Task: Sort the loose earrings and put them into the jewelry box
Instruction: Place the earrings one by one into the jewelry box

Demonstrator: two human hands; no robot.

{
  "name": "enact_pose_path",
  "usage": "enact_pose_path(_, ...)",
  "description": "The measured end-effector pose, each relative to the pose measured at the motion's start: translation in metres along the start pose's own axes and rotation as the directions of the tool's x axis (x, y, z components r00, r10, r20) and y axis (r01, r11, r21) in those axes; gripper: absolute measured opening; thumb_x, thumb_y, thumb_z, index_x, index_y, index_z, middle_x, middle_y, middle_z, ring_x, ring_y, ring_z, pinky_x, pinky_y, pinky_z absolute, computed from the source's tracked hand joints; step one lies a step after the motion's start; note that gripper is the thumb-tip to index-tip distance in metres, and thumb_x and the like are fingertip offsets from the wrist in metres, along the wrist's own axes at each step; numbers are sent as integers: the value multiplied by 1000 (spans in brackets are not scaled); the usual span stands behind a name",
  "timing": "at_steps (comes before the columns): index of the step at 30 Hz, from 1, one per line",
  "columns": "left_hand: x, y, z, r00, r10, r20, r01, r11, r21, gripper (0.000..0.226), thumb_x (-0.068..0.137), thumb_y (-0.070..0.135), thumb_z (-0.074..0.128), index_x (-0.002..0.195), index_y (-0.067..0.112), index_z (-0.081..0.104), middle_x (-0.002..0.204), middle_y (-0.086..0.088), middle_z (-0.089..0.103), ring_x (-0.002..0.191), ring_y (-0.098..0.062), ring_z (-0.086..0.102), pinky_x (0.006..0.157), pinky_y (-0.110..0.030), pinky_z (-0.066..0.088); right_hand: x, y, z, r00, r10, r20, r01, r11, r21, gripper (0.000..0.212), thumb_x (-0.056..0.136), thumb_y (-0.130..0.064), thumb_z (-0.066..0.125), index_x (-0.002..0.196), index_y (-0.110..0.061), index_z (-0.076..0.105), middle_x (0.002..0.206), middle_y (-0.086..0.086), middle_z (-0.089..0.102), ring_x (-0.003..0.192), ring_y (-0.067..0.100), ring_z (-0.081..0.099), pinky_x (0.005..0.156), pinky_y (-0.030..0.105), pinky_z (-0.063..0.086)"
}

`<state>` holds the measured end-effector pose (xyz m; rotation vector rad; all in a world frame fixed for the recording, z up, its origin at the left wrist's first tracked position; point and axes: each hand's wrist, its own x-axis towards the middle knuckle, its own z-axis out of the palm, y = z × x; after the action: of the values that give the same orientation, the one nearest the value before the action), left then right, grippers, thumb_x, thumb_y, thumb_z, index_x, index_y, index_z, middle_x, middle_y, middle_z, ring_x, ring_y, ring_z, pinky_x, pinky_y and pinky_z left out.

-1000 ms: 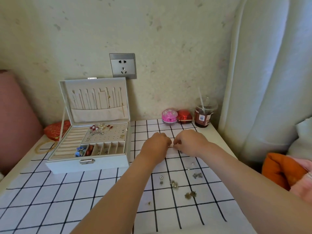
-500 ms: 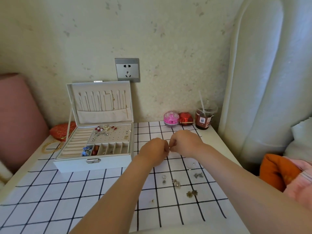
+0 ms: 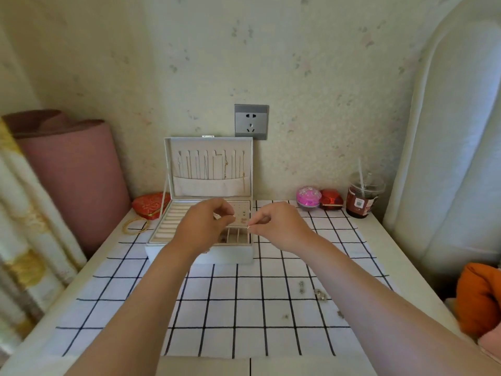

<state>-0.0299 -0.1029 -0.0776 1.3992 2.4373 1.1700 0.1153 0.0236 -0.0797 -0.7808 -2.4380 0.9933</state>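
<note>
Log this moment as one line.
right hand: pinches earring by right edge of open jewelry box | left hand: curled over box tray, hold unclear | loose earrings: several on checked cloth

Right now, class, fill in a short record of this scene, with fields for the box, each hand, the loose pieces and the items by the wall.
jewelry box: open, lid upright, on the far left part of the checked cloth
left hand: fingers curled, over the box tray; unclear whether it holds anything
right hand: pinches a small earring at the box's right edge
loose earrings: scattered on the cloth, near right
by the wall: pink round case, red box, drink cup with straw
</note>
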Motion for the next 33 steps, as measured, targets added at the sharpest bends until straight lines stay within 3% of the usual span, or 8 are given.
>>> enact_pose_path(5, -2, -26, -17, 999, -42, -14, 42, 999, 13, 8, 89, 25, 70, 94, 29, 65, 90, 16, 65, 79, 0, 57, 64, -15, 40, 9, -14, 29, 1000, -12, 24, 14, 996, -86, 6, 80, -28, 80, 85, -30, 76, 81, -16, 71, 81, 1, 66, 77, 27, 56)
enact_pose_path(12, 0, -34, -9, 1000, -9, 22, 11, 995, -96, 10, 87, 21, 72, 85, 29, 66, 86, 14, 66, 68, 3, 55, 64, -17, 42, 14, -13, 38, 989, -75, 127, 107, 957, -269, 7, 86, -30, 71, 84, -31, 77, 79, -23, 62, 85, 3, 62, 79, 29, 53)
enact_pose_path(15, 1, -33, -2, 999, -20, 46, 26, 990, -140, 8, 87, 24, 72, 88, 30, 67, 85, 13, 65, 70, -1, 57, 55, -20, 48, 23, -15, 35, 992, -44, 117, 55, 994, -96, 15, 88, -25, 67, 80, -32, 76, 81, -16, 70, 81, 4, 64, 77, 26, 51)
enact_pose_path(19, 6, -30, 5, 1000, -9, 21, 13, 981, -192, 6, 86, 28, 73, 89, 26, 68, 81, 11, 67, 67, 0, 57, 60, -17, 43, 27, -26, 27, 993, 58, 99, -80, 967, 241, 10, 89, -24, 71, 94, -27, 79, 78, -13, 72, 60, -7, 58, 61, 15, 43)
enact_pose_path(23, 8, -28, 5, 999, -23, 49, 32, 979, -203, 8, 86, 31, 73, 89, 25, 69, 81, 10, 68, 71, -6, 61, 48, -12, 42, 27, -20, 24, 986, 114, 122, -150, 925, 348, 14, 84, -16, 79, 98, -15, 80, 71, -8, 71, 44, -7, 52, 44, 9, 38)
enact_pose_path(26, 6, -34, 6, 993, 22, 114, -11, 995, -95, 2, 87, 29, 72, 87, 31, 70, 84, 14, 67, 75, -8, 60, 60, -19, 47, 30, -11, 28, 984, 122, 127, -149, 960, 236, 11, 81, -14, 81, 92, -15, 81, 65, -13, 70, 49, -6, 56, 52, 8, 41)
enact_pose_path(29, 3, -43, 5, 986, 129, 109, -148, 972, 182, 12, 85, 40, 71, 96, 36, 71, 95, 17, 64, 92, -8, 51, 81, -29, 47, 33, -7, 34, 995, 21, 98, -26, 998, 58, 8, 82, -16, 80, 83, -24, 80, 77, -12, 74, 75, -1, 67, 74, 19, 51)
enact_pose_path(33, -2, -49, 3, 970, 198, 140, -232, 928, 293, 29, 82, 55, 62, 103, 35, 69, 98, 13, 56, 99, -12, 44, 86, -31, 41, 30, -11, 45, 994, -61, 95, 80, 975, -205, 12, 86, -24, 72, 79, -32, 78, 84, -17, 71, 85, 6, 65, 79, 31, 54)
